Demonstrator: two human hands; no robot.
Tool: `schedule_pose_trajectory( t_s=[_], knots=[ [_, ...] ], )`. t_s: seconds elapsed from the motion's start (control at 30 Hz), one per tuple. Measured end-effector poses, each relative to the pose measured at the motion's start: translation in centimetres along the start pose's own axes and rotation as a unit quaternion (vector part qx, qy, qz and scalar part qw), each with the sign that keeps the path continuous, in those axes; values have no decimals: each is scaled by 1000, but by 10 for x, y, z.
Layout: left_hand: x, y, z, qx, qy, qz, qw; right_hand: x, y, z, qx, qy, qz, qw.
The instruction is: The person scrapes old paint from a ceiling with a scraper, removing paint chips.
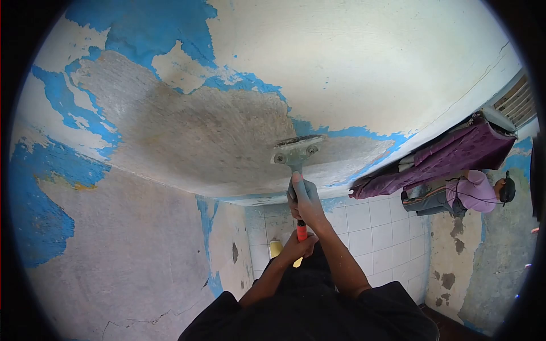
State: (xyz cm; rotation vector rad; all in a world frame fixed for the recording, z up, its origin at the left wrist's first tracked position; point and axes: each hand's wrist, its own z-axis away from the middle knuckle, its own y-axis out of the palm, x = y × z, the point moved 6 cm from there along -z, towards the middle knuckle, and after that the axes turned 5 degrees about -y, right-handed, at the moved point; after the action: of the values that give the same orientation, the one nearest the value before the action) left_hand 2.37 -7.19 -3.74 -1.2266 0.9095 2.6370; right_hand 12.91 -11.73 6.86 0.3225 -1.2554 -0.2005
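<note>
Head camera is showing me both hands closing on one long-handled scraper [297,152], and I am keeping it in the middle of the view. My right hand [307,199] is wrapping the upper part of the handle, just behind the scraper's head; its thumb is lying along the handle, and greyish dust is covering the fingers. My left hand [299,246] is gripping lower, its fingers curling around the red grip sleeve [302,232]. Neither hand is spreading open.

Ahead of the grip, the wide head with two bolts is pointing away from my body, and its blade is meeting the plastered wall [369,68] at the right part of a bare grey patch [210,122]. I cannot tell how firmly it is pressing. Blue paint [153,28] is showing in ragged strips around this patch, and off-white coating is covering the wall farther beyond.

To the right of the grip, a purple cloth [443,153] is hanging along the wall, and past it a person [475,193] in a pink top and a dark cap is standing apart from my hands. Behind and below the grip, pale square tiles [381,227] are showing, with a yellow object [275,248] near my left hand.
</note>
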Motion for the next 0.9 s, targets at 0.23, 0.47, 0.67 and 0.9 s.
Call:
schedule_pose_trajectory(
  t_s=[0.23,0.47,0.67,0.9],
  knots=[
    [26,-4,-8,23,-25,66,997,-12,-3,-2,-8,-16,32,999],
    [20,-6,-8,4,6,20,1000,-13,-3,-2,-16,-2,28,999],
    [7,-12,-8,8,18,17,1000,0,4,-5,-23,-52,28,998],
    [-41,-14,-10,-18,68,-58,996,39,20,-10,0,-132,41,990]
  ],
)
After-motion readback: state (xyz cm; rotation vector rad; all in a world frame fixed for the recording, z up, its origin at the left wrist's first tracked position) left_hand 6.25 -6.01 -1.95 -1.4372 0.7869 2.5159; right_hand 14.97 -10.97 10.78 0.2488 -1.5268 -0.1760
